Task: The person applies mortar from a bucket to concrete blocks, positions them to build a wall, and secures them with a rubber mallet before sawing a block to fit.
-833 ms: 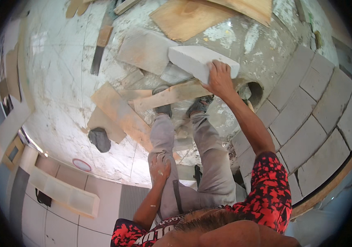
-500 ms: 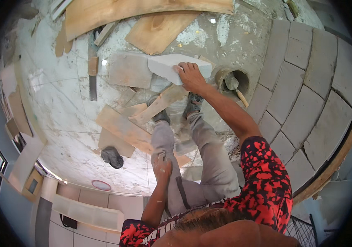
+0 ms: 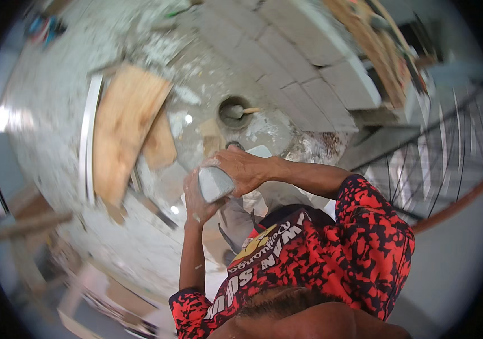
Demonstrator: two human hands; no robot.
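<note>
Both my hands hold a pale grey-white lightweight concrete block [image 3: 215,184], with one end turned up toward me. My left hand [image 3: 194,195] is wrapped around its left side. On the other side, my right hand [image 3: 242,169] presses with its fingers closed over the edge. The block is held in front of my body, above my legs, and its lower part is hidden. Beyond it stands a round mortar bucket [image 3: 225,117] with a trowel [image 3: 235,112] inside, its wooden handle over the rim.
A wall of grey blocks [image 3: 292,59] rises at the far right of the bucket. Wooden boards [image 3: 121,127] lie on the floor at left, near a saw-like long blade [image 3: 162,213]. A metal railing [image 3: 422,164] is at right. The picture is partly blurred.
The block has come up from the floor near my feet toward my body. My left hand has left my knee and joined the right on it. The view has turned toward the right.
</note>
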